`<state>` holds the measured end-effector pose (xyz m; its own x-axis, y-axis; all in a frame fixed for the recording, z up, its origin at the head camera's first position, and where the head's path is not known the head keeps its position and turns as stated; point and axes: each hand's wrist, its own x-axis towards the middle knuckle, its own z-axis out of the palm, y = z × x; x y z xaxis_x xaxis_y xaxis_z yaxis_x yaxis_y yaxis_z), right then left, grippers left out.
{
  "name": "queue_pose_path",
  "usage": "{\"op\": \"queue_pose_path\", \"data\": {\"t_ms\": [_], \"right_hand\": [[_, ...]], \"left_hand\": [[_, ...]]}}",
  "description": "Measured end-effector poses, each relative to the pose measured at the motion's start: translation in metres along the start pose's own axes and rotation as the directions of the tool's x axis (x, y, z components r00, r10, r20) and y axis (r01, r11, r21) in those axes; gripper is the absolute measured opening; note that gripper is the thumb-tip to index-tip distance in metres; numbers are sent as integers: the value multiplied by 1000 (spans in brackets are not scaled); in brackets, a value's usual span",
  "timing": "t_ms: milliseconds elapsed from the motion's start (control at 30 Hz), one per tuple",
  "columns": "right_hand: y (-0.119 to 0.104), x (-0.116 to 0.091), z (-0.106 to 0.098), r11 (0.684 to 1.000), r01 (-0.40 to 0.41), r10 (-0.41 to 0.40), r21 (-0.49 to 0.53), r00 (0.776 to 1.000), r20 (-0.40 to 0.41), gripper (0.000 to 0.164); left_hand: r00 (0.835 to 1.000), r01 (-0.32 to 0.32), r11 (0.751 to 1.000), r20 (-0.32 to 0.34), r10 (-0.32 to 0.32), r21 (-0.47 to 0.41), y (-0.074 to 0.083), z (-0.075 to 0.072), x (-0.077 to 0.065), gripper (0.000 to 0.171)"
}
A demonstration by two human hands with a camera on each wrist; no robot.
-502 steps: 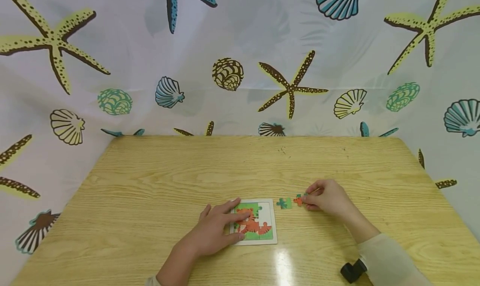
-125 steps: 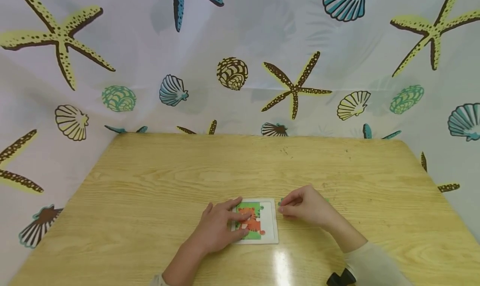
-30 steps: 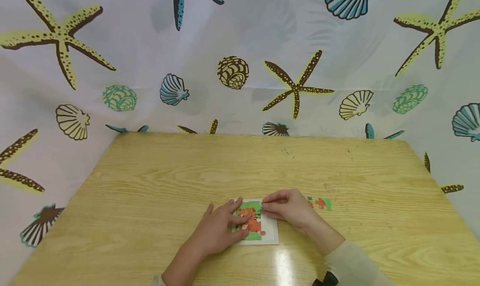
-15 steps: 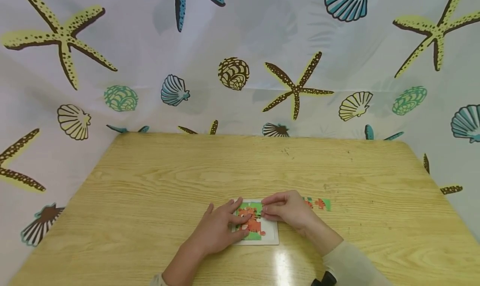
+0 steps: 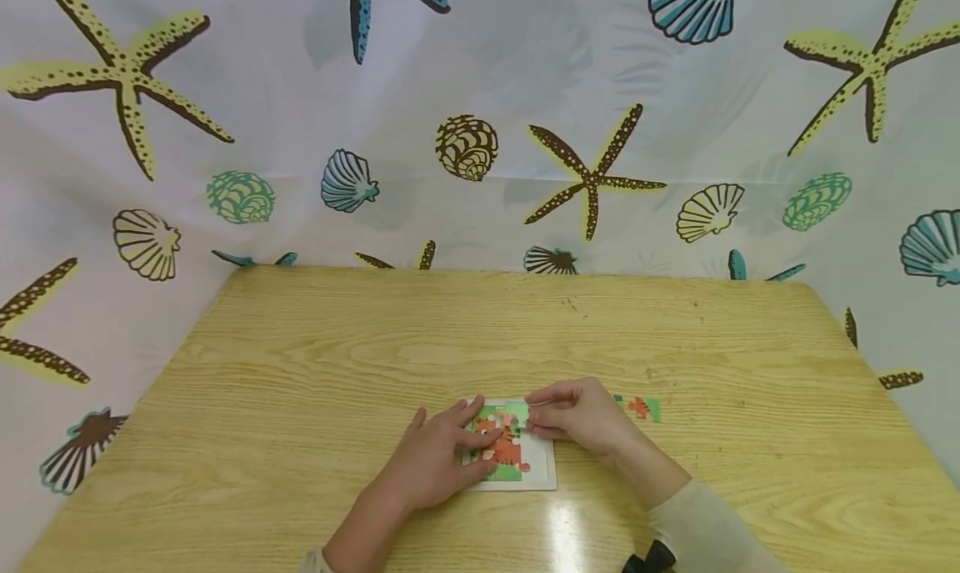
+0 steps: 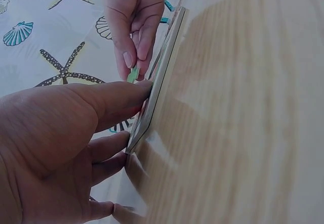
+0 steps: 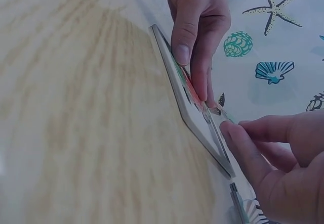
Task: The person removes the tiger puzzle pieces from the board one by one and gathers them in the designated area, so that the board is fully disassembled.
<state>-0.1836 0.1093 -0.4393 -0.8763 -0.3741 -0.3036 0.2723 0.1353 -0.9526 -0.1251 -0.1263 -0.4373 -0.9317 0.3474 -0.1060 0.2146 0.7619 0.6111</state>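
A tiger jigsaw puzzle (image 5: 508, 454) in orange and green sits in a white tray (image 5: 536, 486), whose right part shows bare white. My left hand (image 5: 431, 464) rests on its left side, fingers spread over the pieces and the edge. At the top of the tray my right hand (image 5: 588, 419) pinches a green puzzle piece (image 5: 516, 409) between thumb and fingers. In the left wrist view that piece (image 6: 133, 74) stands tilted up off the puzzle, close to my left fingertips. The right wrist view shows my right thumb and fingers by the tray's edge.
Right of the tray, loose puzzle pieces (image 5: 641, 408) lie in a row on the wooden table (image 5: 360, 339), partly hidden behind my right hand. A white curtain (image 5: 405, 81) with shells and starfish hangs behind and at both sides.
Earlier, right-hand pieces left the tray for the row on the table. My right hand came back left over the tray, and the green top piece has just tipped up. My left hand stayed.
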Motion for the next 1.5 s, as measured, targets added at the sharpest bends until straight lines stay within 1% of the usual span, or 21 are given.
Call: {"op": "queue_pose_path", "data": {"t_ms": [233, 533, 633, 1000, 1167, 1400, 1500], "right_hand": [[-1, -1, -5, 1000, 0, 1, -13, 1000, 10, 25], [-5, -1, -11, 997, -9, 10, -78, 1000, 6, 19], [-7, -1, -15, 996, -11, 11, -86, 1000, 10, 18], [-18, -4, -38, 992, 9, 0, -128, 997, 71, 21], [-22, -6, -44, 990, 19, -5, -138, 995, 97, 23], [-24, -8, -51, 983, 28, -2, -183, 990, 143, 28], [-25, -9, -54, 977, 34, -1, -209, 988, 154, 27]], "left_hand": [[1000, -6, 1000, -2, 6, 7, -1, 1, 1, 40], [1000, 2, 1000, 1, -2, 0, -1, 2, 1, 40], [1000, 3, 1000, -2, -3, 2, -1, 2, 1, 40], [1000, 15, 1000, -5, -15, 4, -1, 2, 1, 40], [1000, 15, 1000, -7, -15, 6, 0, 2, 1, 40], [1000, 12, 1000, -8, -12, 4, 1, 2, 2, 40], [1000, 12, 1000, -8, -12, 1, 1, 2, 2, 39]]}}
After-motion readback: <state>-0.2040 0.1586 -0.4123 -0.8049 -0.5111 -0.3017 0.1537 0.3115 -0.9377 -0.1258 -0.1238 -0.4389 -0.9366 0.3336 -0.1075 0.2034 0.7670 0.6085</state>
